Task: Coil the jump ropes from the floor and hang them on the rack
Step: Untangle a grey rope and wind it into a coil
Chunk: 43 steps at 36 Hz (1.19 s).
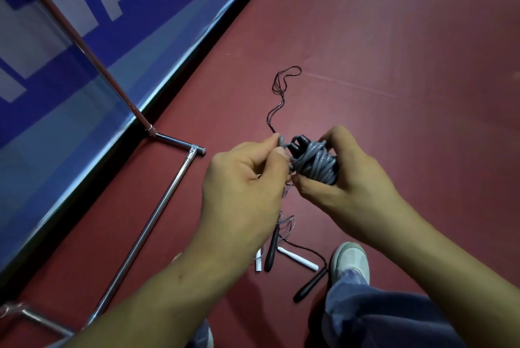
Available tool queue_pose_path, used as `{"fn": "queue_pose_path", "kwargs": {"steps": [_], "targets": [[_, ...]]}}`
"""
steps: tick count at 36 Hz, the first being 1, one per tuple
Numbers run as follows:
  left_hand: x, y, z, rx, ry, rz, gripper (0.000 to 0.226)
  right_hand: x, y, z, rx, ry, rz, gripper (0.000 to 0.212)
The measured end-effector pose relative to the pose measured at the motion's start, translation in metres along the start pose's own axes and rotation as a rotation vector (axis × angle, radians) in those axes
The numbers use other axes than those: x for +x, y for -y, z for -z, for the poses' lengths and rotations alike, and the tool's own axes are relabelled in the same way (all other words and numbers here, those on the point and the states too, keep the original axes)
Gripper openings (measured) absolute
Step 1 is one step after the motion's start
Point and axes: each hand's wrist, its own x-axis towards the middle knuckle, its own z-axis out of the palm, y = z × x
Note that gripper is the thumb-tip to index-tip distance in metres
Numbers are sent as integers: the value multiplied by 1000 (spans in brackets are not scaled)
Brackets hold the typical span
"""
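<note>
The right hand (346, 176) curls its fingers round the grey rope (315, 163), wound over its black grips (298, 142) so the turns cannot slip loose. The bundle is held above the floor (394, 66), not yet on the rack (168, 195) to the left. The left hand (242, 178) pinches the rope's free end between thumb and forefinger, likely to tuck it in and lock the coil before hanging.

Counted: one rope in hand. On the floor lie two black handles (271, 249), two white handles (298, 257) and a thin black cord (278, 94). That is probably two more ropes, though their cords tangle behind the left wrist.
</note>
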Motion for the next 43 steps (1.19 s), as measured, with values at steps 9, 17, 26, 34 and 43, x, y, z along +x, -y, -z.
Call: {"fn": "queue_pose_path", "kwargs": {"steps": [9,17,26,34,43], "targets": [[1,-8,0,-45,-16,22,21,-4,-1,-1,-8,-42,28,36],[3,-7,1,-163,-11,151,15,-4,1,-2,-123,-67,81,41],[6,-2,0,-312,-1,329,10,-8,5,-5,-188,-84,129,41],[15,-3,10,-392,45,429,5,-3,6,0,-210,-46,207,45],[21,-9,16,-476,164,548,22,-2,7,5,-219,10,226,44]]}}
